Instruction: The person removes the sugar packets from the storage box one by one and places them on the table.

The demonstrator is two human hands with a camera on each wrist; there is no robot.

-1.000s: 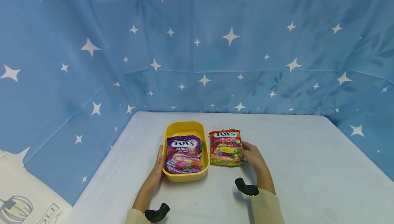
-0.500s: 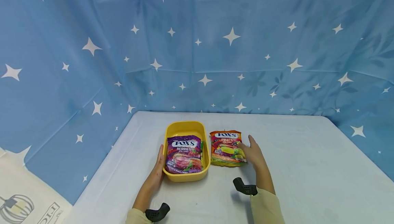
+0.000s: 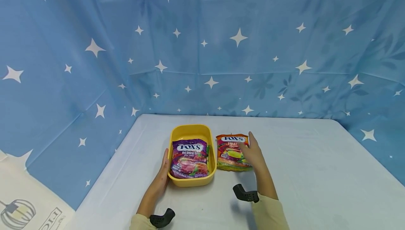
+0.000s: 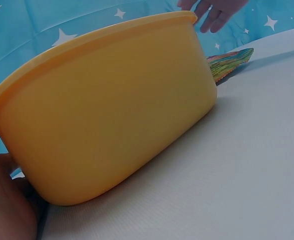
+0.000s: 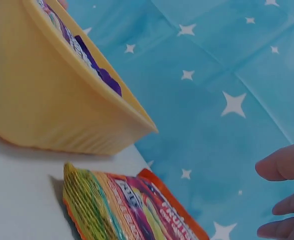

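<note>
A yellow tub [image 3: 191, 182] sits on the table with a purple FOX'S Berries candy bag [image 3: 189, 158] inside, another pack's green edge showing beside it. My left hand [image 3: 159, 178] rests along the tub's left outer wall; most of its fingers are hidden in the left wrist view. To the right of the tub lies an orange-red FOX'S Fruits candy bag [image 3: 231, 152], flat on the table. Over that bag's right side hovers my right hand [image 3: 254, 156], fingers extended and nothing held; the right wrist view shows it apart from the bag [image 5: 147, 210].
A white table [image 3: 316, 170] spreads out around the tub. Behind it hangs a blue star-patterned cloth [image 3: 202, 47]. A pale cloth printed with a whisk [image 3: 28, 202] lies at the lower left. Each wrist carries a black camera mount [image 3: 245, 193].
My right hand has let go of the Fruits bag's right side, spread its fingers and shifted left above the bag. My left hand and the tub stay where they were.
</note>
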